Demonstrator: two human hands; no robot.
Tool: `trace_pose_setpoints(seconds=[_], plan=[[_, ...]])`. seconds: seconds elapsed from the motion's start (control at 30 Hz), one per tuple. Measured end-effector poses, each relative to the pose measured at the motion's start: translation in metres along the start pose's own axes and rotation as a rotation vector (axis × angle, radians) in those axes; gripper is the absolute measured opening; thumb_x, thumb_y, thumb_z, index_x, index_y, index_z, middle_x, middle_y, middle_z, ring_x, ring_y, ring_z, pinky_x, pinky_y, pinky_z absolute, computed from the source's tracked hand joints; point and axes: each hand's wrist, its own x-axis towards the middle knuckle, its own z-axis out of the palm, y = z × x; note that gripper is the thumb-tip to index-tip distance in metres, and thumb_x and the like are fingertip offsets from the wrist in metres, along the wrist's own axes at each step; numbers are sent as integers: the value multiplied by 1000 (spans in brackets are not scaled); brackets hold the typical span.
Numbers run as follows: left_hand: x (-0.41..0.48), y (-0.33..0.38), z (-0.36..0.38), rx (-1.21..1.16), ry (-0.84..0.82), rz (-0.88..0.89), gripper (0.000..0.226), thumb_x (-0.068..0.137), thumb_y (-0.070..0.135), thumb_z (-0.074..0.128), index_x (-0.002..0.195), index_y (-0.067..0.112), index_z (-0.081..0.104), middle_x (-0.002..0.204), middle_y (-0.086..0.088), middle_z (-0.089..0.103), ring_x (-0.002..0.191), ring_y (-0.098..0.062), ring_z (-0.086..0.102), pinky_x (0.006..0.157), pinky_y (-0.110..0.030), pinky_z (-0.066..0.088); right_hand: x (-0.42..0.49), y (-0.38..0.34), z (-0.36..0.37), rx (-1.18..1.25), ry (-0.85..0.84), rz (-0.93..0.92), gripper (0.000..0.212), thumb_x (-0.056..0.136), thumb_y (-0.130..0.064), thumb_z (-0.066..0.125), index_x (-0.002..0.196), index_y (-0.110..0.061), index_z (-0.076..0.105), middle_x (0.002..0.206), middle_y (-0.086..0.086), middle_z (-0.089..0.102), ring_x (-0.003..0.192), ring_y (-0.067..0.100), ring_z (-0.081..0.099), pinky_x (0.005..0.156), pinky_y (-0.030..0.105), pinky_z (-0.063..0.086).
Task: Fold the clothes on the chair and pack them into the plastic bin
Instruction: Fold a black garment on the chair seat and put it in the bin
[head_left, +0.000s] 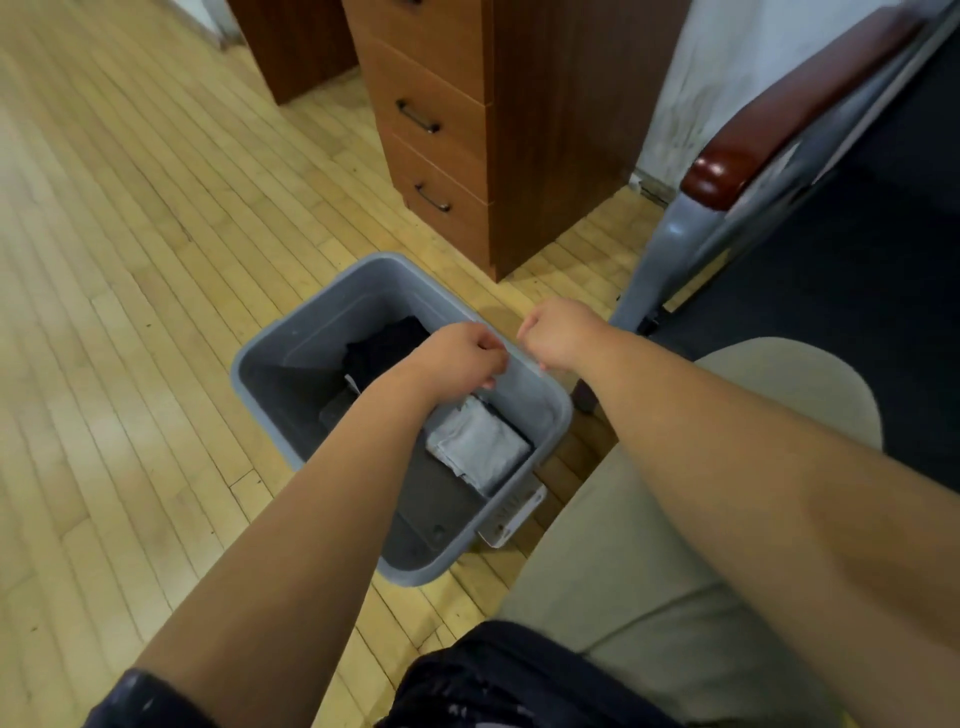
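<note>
- Head view: grey plastic bin (291, 364) sits on the wood floor (130, 260), centre of frame.
- Inside the bin: dark folded garment (387, 343) at its upper end, pale folded garment (475, 441) toward its lower right wall.
- My left hand (462, 358) is over the bin's right rim, fingers curled; can't tell if it grips the rim or nothing.
- My right hand (558, 332) is just beside it, right of the rim, fisted, knuckles toward camera; grip can't be told either.
- Beige chair seat (789, 384) at lower right, under my right forearm.
- Dark cloth (519, 680) at bottom centre; unclear what it is.
- Wooden drawer cabinet (441, 130) top centre.
- Wooden armrest (727, 171) on a grey frame, upper right.
</note>
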Motion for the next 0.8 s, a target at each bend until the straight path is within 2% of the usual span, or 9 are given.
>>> trace_pose_setpoints(seconds=[0.13,0.27,0.4,0.5,0.57,0.7,0.8], plan=[[-18,23,9,-16,-15,13,15,96,31,63,106,25,72,100,2,78,93,-14,76,91,-46,63,-19,11,-12,63,57,-13,11,99,-15,57,101,-19,67,116,13,74,110,32,72,96,43,60],[-31,48,22,5,-19,66,12,99,25,61,106,23,71,105,3,78,90,-10,76,81,-35,61,-37,21,-23,129,117,2,26,97,-18,57,115,-13,75,117,12,74,109,32,70,94,40,58],[-42,78,33,72,-40,130,11,100,22,60,99,26,70,105,4,77,89,-10,75,75,-27,57,-61,28,-39,146,214,-19,13,97,-16,57,102,-16,70,115,11,73,102,28,66,95,40,57],[-50,101,40,119,-47,159,10,101,23,60,101,27,68,105,5,78,88,-8,76,75,-26,59,-79,35,-57,122,309,0,24,101,-10,50,106,-4,73,109,14,73,104,32,68,95,42,58],[-53,117,43,127,-49,178,11,102,22,60,107,24,69,107,4,78,88,-8,76,71,-24,58,-89,45,-74,140,355,-31,27,101,-12,49,112,-6,74,110,14,73,106,32,68,96,43,57],[-57,163,54,144,-46,274,16,102,28,59,106,22,73,104,3,78,90,-11,76,81,-35,63,-115,79,-115,121,509,-24,27,103,-19,48,100,-8,72,102,12,71,102,29,67,84,35,53],[-59,210,72,128,-61,354,15,101,27,59,106,20,72,98,4,79,89,-13,76,82,-35,62,-151,119,-152,129,608,-15,26,100,-21,50,99,-12,74,103,8,73,98,27,67,88,39,57]])
